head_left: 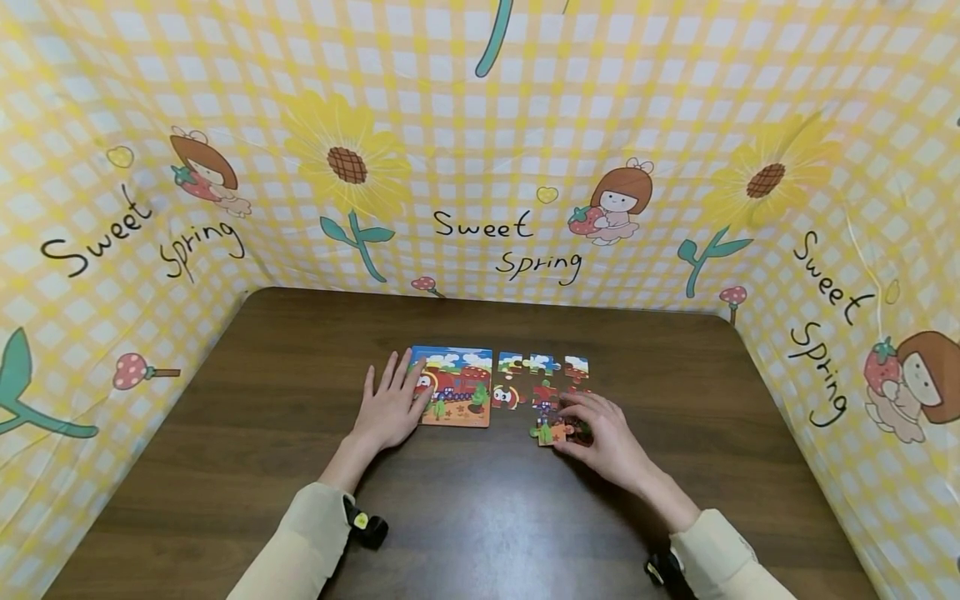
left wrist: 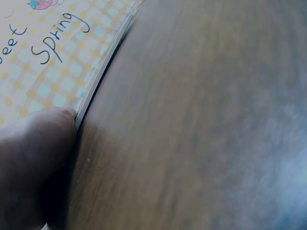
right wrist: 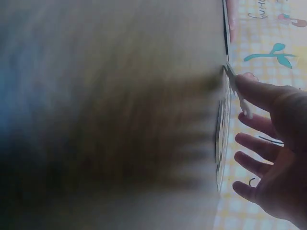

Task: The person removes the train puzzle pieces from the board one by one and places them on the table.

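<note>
Brown table (head_left: 262, 433): right hand (head_left: 603, 433) pinches puzzle piece (head_left: 553, 432) near loose pieces (head_left: 543, 379).

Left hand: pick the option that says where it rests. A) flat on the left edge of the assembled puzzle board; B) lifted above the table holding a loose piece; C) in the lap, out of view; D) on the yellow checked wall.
A: the left hand lies with straight fingers on the left edge of the puzzle board, while the right hand handles a loose puzzle piece.
</note>
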Demonstrator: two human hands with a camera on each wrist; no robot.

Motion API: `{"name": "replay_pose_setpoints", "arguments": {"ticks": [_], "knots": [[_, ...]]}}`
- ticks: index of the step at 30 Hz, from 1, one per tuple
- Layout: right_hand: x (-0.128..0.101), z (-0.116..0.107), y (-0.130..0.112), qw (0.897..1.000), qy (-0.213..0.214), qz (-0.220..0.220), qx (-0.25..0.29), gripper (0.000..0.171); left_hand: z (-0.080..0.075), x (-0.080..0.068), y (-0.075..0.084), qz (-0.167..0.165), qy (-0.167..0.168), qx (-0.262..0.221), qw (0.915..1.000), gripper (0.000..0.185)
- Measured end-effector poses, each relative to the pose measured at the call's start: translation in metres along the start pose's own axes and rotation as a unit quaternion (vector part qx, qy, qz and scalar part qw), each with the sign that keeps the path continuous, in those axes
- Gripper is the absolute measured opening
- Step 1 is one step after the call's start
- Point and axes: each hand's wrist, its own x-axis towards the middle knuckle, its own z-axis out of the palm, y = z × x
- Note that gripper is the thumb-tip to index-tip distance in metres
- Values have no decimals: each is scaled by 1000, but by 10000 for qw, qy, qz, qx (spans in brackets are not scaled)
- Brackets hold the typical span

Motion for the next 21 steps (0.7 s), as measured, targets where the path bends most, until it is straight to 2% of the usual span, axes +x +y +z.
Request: {"name": "replay_pose_setpoints", "arguments": {"ticks": [9, 21], "knots": [[3, 0, 3, 9985, -292, 61, -451, 40, -1, -1, 0, -12, 7, -26, 10000, 63], [2, 3, 5, 9981, -302, 34, -539, 37, 1, -1, 0, -15, 25, -95, 10000, 63]]}}
